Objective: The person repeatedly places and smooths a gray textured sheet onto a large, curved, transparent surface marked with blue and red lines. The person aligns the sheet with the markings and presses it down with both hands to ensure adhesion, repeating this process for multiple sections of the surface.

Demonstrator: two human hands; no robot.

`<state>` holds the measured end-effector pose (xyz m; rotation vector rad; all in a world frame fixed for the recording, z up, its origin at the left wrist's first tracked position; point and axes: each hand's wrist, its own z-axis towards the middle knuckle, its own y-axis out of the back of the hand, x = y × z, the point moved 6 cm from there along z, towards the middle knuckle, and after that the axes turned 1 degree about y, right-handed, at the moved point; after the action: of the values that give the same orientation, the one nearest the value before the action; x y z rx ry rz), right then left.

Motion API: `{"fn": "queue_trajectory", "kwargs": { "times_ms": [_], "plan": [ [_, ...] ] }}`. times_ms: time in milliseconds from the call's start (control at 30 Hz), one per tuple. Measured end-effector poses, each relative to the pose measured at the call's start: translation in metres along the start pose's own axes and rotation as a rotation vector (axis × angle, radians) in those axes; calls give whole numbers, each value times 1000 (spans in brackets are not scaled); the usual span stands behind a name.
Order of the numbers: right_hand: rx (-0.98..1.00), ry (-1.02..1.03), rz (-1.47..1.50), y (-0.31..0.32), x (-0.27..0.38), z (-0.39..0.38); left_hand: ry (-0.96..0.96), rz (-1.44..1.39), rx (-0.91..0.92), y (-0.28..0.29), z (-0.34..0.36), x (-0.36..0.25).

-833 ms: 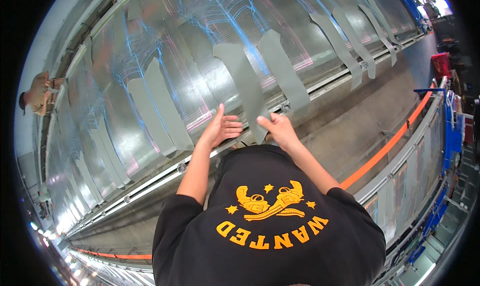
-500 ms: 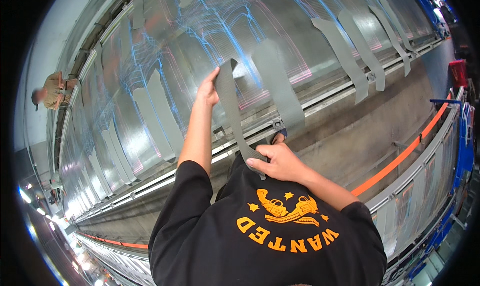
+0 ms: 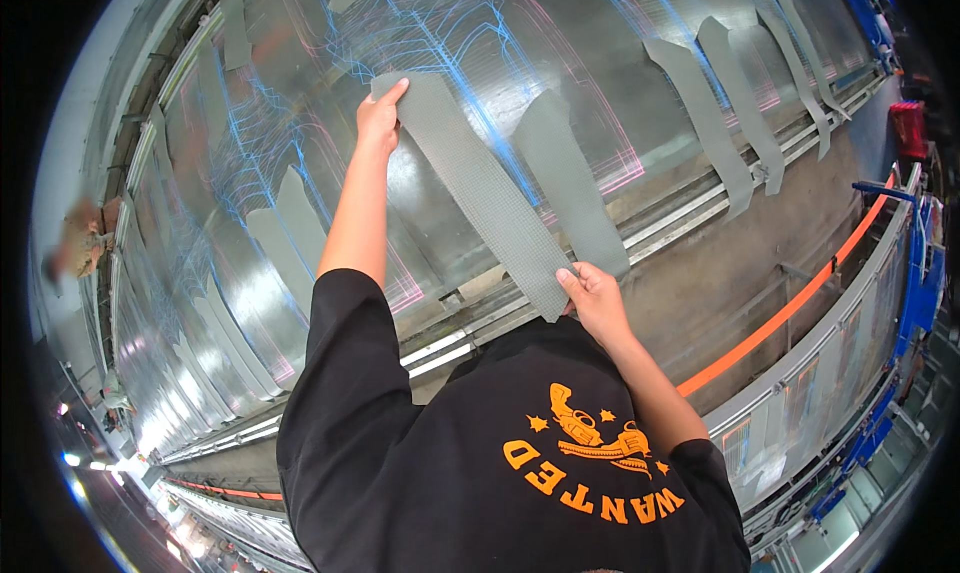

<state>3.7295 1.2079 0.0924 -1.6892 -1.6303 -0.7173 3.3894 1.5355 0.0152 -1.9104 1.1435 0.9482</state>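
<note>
A long grey-green strip of fabric (image 3: 480, 188) with a fine dotted texture is stretched between my hands over the near edge of the long table. My left hand (image 3: 380, 123) pinches its far upper corner, thumb on top. Its near end is gripped at the right edge by my right hand (image 3: 594, 299), beside the table rail. A smoother grey fabric piece (image 3: 572, 183) lies on the table just right of the strip, its near end hanging over the rail.
The shiny table (image 3: 620, 73) carries blue and pink line markings. More grey pieces (image 3: 705, 123) lie to the right and others (image 3: 290, 228) to the left. A metal rail (image 3: 680, 231) runs along the near edge. An orange band (image 3: 770, 323) lines the parallel table. A person (image 3: 82, 241) stands far left.
The strip, earlier twisted and sagging, is now flat and taut with its face up. My left hand has moved farther out and left; my right hand has moved slightly outward to the right.
</note>
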Motion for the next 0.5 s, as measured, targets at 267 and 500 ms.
{"fn": "queue_trajectory", "kwargs": {
  "times_ms": [267, 500],
  "plan": [
    [-148, -100, 74, -19, -39, 47, -74, 263, -20, -3, 53, 4],
    [-260, -117, 59, -14, -49, 59, -104, 379, 80, 0, 71, 5]
  ]
}}
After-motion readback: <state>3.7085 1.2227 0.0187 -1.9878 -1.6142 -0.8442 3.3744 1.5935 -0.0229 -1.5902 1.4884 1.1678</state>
